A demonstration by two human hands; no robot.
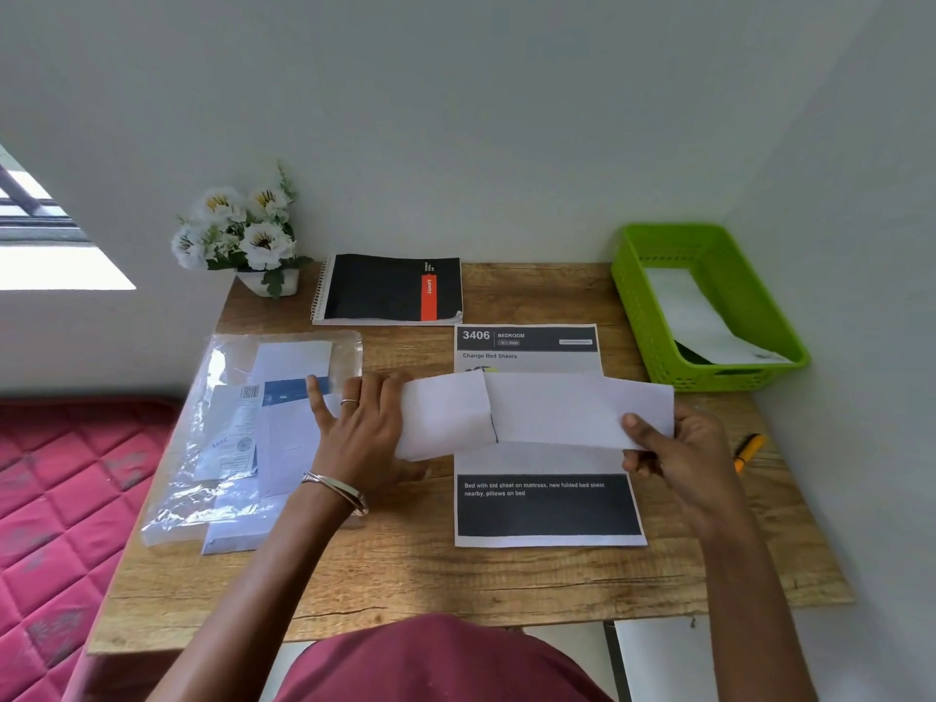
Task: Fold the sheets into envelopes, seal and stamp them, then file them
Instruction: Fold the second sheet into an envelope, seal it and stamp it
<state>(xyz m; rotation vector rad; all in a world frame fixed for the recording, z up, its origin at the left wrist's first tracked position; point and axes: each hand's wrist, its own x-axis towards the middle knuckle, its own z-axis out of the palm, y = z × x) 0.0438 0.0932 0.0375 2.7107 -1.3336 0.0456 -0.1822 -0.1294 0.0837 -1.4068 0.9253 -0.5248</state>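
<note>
Over the middle of the wooden table (405,575) I hold two white paper pieces end to end. My right hand (678,458) pinches the right end of a white envelope (582,407). My left hand (359,423) holds a folded white sheet (445,418) whose right edge meets the envelope's left end. A green basket (638,296) at the back right holds one white envelope (699,316). A clear plastic pack of envelopes and paper (243,438) lies at the left.
A printed card reading "3406 Bedroom" (547,504) lies under the held papers. A black spiral notebook (390,288) and a pot of white flowers (243,235) stand at the back. An orange pen (748,450) lies at the right. A red mattress (61,499) is left of the table.
</note>
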